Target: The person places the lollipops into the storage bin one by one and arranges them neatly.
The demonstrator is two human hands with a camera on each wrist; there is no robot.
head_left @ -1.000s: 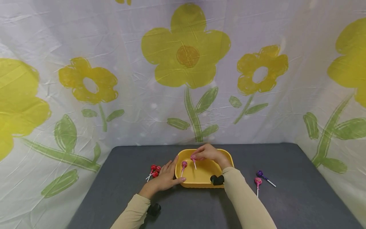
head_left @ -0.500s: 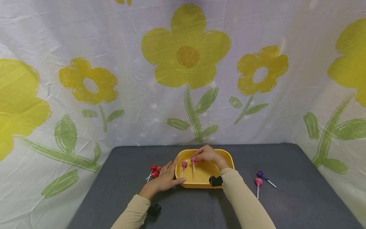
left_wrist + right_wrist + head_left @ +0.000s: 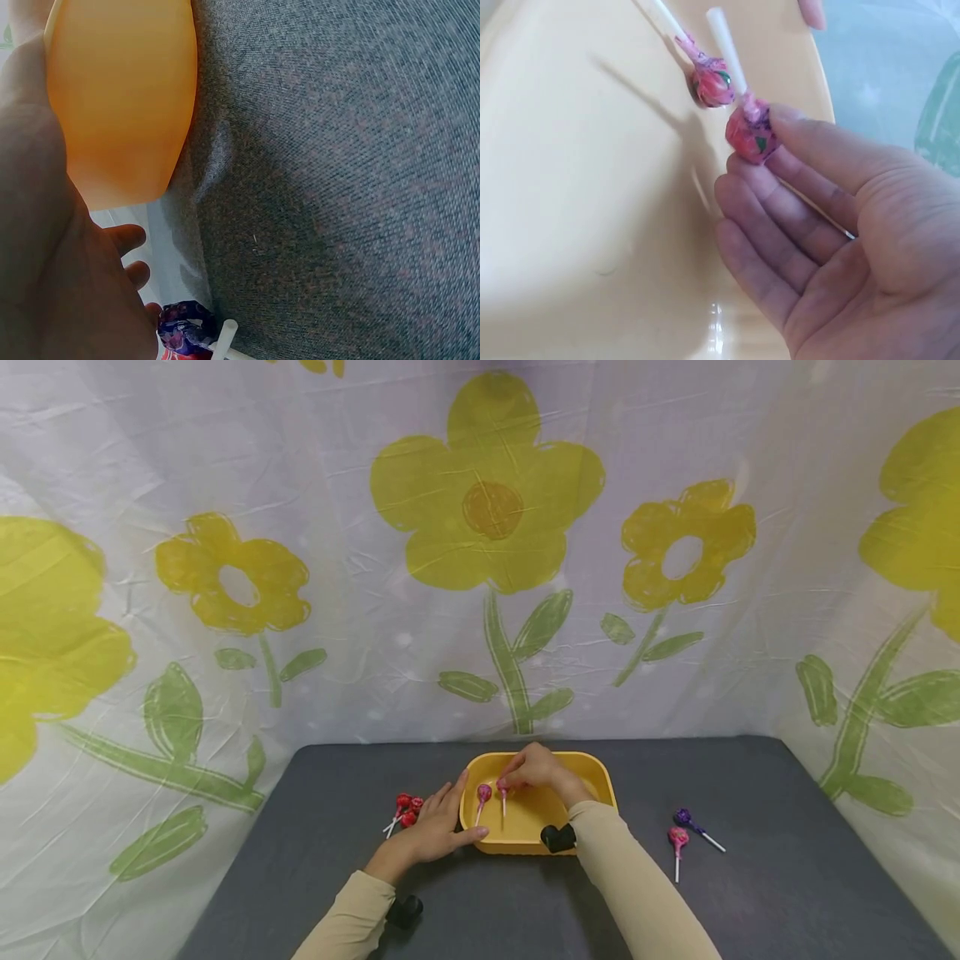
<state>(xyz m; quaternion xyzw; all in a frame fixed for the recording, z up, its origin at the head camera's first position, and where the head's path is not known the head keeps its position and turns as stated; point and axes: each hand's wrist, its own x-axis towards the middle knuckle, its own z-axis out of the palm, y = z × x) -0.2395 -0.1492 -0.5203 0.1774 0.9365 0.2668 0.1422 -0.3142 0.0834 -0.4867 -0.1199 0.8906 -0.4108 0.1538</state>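
Inside the yellow plastic tub, my right hand pinches a pink-wrapped lollipop by its candy head, white stick free. In the right wrist view, thumb and fingertips grip the wrapper, close over the tub floor. A second pink lollipop lies in the tub just beside it, toward the left wall. My left hand rests along the tub's left side, fingers fairly straight and thumb at the front rim. In the left wrist view its palm lies against the tub's outer wall.
Several red lollipops lie left of the tub, right by my left fingers. To the right, a purple lollipop and a pink lollipop lie on the dark grey table. A flower-printed curtain stands behind.
My right hand has lowered slightly and moved left with its lollipop, whose stick now hangs parallel-like beside the one in the tub. The left hand has stayed put.
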